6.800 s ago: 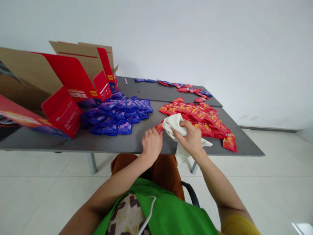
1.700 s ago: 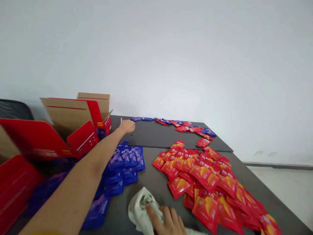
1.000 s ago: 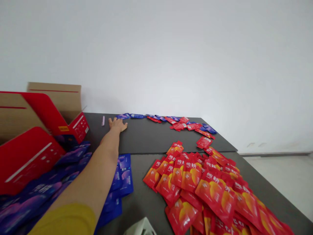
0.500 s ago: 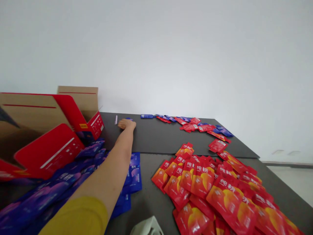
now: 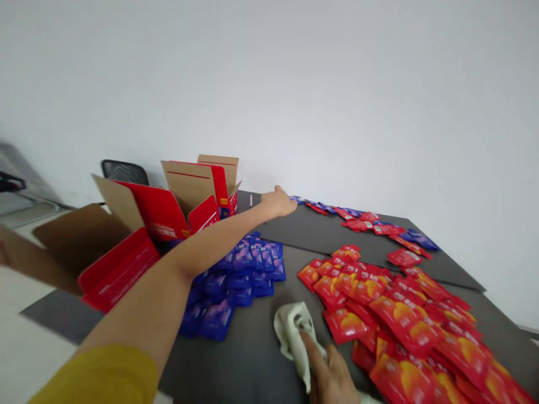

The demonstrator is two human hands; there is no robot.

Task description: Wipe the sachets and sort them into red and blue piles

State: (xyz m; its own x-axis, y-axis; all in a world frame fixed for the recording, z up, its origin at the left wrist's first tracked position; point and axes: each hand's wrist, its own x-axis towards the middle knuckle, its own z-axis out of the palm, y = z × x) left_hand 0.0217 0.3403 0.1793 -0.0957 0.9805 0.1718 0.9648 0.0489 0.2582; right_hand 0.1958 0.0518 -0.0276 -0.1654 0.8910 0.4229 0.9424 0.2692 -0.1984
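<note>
My left hand (image 5: pixel 278 203) reaches far across the dark table, at the left end of a row of red and blue sachets (image 5: pixel 357 224). Its fingers look curled, but the back of the hand hides whatever they may hold. Near the front, my right hand (image 5: pixel 332 377) grips a crumpled pale cloth (image 5: pixel 292 331) resting on the tabletop. Left of the cloth lies a pile of blue sachets (image 5: pixel 252 264), partly covered by my left forearm. A larger heap of red and orange sachets (image 5: pixel 404 320) spreads to its right.
Open red cardboard boxes (image 5: pixel 143 210) with raised flaps stand along the left side. Near the far edge is a small pale stick-like object (image 5: pixel 251 200). A black mesh chair (image 5: pixel 125 171) stands beyond the boxes, and a white wall (image 5: pixel 315 101) rises behind the table.
The view has swung left and lower. My left hand has moved right to the end of the sachet row. My right hand, with the cloth, has come into view.
</note>
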